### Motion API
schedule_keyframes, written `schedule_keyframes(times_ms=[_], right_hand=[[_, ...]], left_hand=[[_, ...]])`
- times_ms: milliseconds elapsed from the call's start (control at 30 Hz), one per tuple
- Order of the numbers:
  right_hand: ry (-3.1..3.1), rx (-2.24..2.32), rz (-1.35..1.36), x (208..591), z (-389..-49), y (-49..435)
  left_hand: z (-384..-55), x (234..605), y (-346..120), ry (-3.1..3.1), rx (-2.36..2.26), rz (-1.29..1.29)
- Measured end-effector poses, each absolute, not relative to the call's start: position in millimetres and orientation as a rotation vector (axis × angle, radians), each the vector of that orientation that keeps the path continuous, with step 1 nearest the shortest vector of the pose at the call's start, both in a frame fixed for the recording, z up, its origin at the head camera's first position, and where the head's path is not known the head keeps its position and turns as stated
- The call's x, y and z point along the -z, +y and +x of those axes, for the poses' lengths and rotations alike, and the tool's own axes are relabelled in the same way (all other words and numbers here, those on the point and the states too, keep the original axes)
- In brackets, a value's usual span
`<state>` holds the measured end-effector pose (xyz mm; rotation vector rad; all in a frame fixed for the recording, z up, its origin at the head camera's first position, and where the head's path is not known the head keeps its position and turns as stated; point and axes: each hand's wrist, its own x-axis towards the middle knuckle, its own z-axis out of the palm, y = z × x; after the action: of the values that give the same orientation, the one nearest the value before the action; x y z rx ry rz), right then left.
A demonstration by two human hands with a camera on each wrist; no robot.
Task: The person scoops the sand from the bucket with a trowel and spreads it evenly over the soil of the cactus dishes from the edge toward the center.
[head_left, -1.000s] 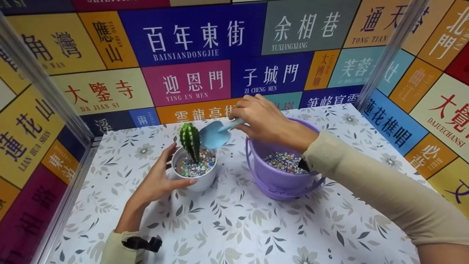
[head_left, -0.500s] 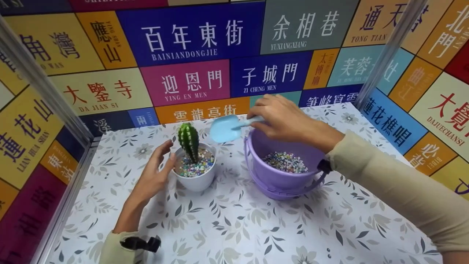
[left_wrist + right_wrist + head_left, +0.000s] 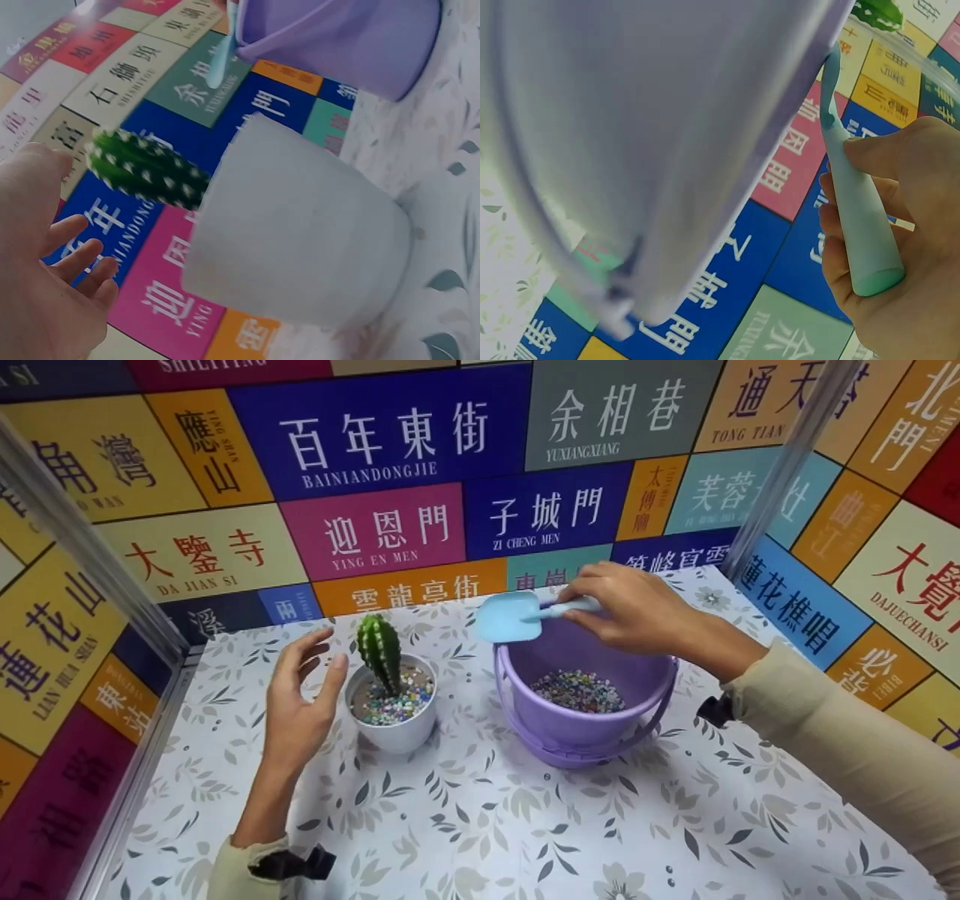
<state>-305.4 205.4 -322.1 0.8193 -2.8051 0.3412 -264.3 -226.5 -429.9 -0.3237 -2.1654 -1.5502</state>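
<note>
My right hand (image 3: 637, 607) grips the handle of a light blue toy shovel (image 3: 510, 617), its blade over the left rim of a purple bucket (image 3: 592, 731). In the right wrist view the fingers wrap round the pale handle (image 3: 862, 225). Multicoloured pebbles (image 3: 577, 691) lie at the bottom of the bucket. My left hand (image 3: 300, 705) stands beside a white pot (image 3: 397, 731), apart from it, fingers loosely bent and holding nothing. A green cactus (image 3: 379, 652) rises from the pot, with coloured pebbles (image 3: 394, 705) covering part of the brown surface round it.
A white tablecloth (image 3: 465, 825) with grey leaves and flowers covers the table. Panels with colourful Chinese signs (image 3: 382, 427) stand behind and at both sides, with metal posts (image 3: 795, 457) at the corners. The bucket's handle (image 3: 652, 727) hangs down its outside.
My right hand has carried the shovel rightward, from beside the cactus to the bucket's rim. My left hand has let go of the pot and drawn away to the left.
</note>
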Motion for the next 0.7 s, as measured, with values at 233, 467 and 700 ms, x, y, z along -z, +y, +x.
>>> schedule_keyframes(times_ms=[233, 467, 700], right_hand=[[-2.828, -0.355, 0.799, 323.5, -301.4, 226.3], [-2.845, -0.336, 0.794, 328.2, -296.6, 249.2], [-2.836, -0.219, 0.845, 335.3, -298.0, 262.7]], left_hand=[[-253.4, 404.0, -205.0, -2.085, 1.366, -0.407], [-236.5, 388.0, -171.7, -2.036, 1.351, -0.531], [-230.8, 383.7, -126.5, -2.054, 1.373, -0.742]])
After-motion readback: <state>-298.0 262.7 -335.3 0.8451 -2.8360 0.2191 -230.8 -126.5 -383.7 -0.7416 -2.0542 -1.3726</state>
